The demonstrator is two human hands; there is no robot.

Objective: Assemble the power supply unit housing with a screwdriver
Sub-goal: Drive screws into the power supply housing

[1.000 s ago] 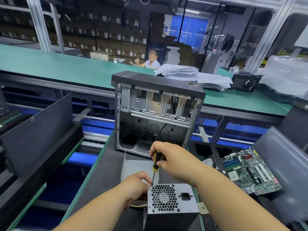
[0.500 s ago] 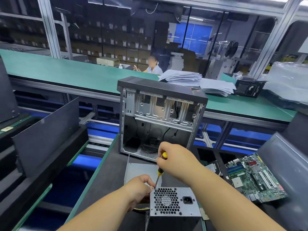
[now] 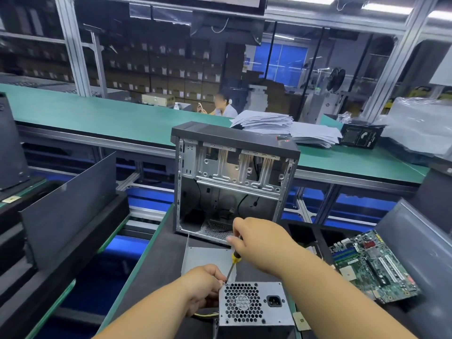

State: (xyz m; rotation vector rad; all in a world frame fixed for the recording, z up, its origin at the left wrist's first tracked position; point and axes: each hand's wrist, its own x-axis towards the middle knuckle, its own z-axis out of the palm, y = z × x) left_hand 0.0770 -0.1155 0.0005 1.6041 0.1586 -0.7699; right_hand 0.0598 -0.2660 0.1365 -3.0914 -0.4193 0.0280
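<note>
Your right hand (image 3: 264, 243) grip is wrapped round the screwdriver (image 3: 233, 264), tip at the power supply (image 3: 254, 305) top-left corner, 6 o'clock on the surface (image 3: 156, 260). Left hand (image 3: 203, 287) grip pinches that corner.

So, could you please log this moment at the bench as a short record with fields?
tool: screwdriver, yellow and black handle, tip at the top left corner of the power supply unit
right hand: grips the screwdriver handle
left hand: pinches at the tip, beside that corner
behind: open computer case, upright
right side: motherboard, lying in a tray
</note>
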